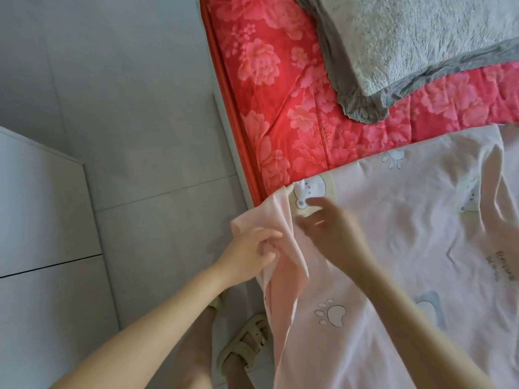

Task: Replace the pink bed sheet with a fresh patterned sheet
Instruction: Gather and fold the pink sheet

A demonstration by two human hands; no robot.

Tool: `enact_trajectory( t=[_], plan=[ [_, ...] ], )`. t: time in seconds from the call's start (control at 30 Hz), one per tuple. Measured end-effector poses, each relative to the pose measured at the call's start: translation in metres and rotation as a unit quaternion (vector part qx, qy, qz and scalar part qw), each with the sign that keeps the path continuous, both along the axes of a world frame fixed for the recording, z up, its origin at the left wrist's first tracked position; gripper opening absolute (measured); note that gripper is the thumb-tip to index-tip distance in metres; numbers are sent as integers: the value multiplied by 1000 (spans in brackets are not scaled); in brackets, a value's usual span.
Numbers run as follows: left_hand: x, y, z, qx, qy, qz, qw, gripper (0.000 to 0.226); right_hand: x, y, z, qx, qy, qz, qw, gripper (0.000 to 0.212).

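1. At 6 o'clock, my left hand [252, 247] pinches a corner of the pink paw-print sheet [393, 248], which lies on the red floral mattress [266, 94].
2. My right hand [331, 228] hovers above it, fingers [318, 203] spread.
3. Sheet's writing, near 4 o'clock, is too blurred to read.

Bed [266, 80] in a red flowered cover, beside a pale tiled floor [126, 108]. On the far part, a folded grey fleecy blanket [407, 46]. Over the near part, a pale pink sheet [393, 234] printed with paw marks and, seemingly, bears, one corner off the bed's side.
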State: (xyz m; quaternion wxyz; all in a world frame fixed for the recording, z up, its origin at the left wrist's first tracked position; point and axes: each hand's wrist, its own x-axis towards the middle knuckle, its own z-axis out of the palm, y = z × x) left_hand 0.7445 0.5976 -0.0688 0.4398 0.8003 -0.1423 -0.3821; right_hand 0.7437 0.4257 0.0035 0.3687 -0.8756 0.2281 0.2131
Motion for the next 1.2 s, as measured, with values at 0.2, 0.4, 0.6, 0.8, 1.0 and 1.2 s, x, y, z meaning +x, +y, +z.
enact_trajectory(
  t=[0.2,0.4,0.6,0.8,1.0,1.2],
  plan=[
    [-9,0,-27,-104,157,154,970,37,-45,45,-51,-107,42,110,987,58],
    [-3,2,-29,-145,91,199,965,48,-32,50,-76,-196,-116,77,971,24],
    [-11,10,-56,41,-2,372,927,10,7,42,-52,-122,-111,28,986,25],
    [-14,-5,-64,160,16,399,903,25,26,44,-46,-60,-74,26,995,37],
    [-7,-1,-61,148,-490,275,814,24,38,46,-37,-13,-66,-19,998,56],
    [22,5,-56,90,-608,143,776,18,48,39,-43,33,-48,-107,993,54]
  ],
)
